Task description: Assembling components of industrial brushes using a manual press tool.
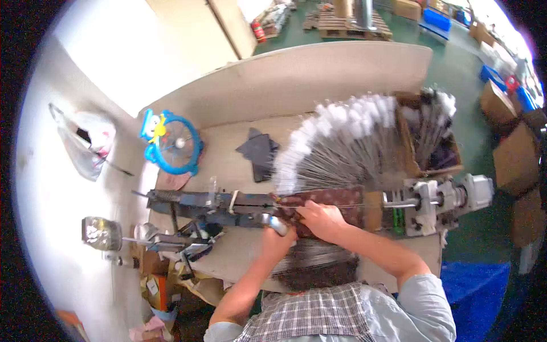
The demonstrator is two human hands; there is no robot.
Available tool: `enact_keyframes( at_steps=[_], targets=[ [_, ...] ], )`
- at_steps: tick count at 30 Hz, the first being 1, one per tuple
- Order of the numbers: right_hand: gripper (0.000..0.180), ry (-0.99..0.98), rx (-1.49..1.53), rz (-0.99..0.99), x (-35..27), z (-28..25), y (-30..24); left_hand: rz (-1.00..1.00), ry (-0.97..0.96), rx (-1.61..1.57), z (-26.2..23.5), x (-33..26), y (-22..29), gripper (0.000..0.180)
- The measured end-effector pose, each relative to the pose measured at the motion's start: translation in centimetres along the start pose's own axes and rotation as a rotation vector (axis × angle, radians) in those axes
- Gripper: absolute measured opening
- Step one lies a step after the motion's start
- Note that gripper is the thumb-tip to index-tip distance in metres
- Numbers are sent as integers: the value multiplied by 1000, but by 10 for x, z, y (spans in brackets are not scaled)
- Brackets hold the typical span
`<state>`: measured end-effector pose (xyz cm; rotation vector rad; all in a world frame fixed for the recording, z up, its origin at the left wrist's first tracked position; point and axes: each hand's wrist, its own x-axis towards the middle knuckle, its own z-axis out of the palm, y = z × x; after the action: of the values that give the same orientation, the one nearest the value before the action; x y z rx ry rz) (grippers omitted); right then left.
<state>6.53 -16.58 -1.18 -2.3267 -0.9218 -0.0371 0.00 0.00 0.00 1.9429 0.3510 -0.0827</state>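
A thin straight wire (350, 206) — pale and level — runs over dark brown patterned cloth (351, 216).

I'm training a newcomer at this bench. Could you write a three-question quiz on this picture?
1. True or false: the blue fan stands left of the white-tipped wires.
2. Which hand is nearer the shiny curved metal piece?
3. Fill in the colour: the right hand is over a ____ patterned cloth.

Key: 1. True. 2. The left hand. 3. Brown.
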Motion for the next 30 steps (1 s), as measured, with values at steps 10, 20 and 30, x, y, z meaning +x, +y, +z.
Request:
enact_keyframes(
  at_steps=[10,20,30],
  targets=[
    [22,-58,-13,-274,-27,-18,9,-353,462,-1043,-107,-46,-113,27],
    [17,-163,108,-285,-18,-51,-22,-334,538,-1145,-126,-48,-119,17],
    [15,182,40,-100,-6,-102,-25,-129,373,-803,-33,-57,-42,13]
  ],
)
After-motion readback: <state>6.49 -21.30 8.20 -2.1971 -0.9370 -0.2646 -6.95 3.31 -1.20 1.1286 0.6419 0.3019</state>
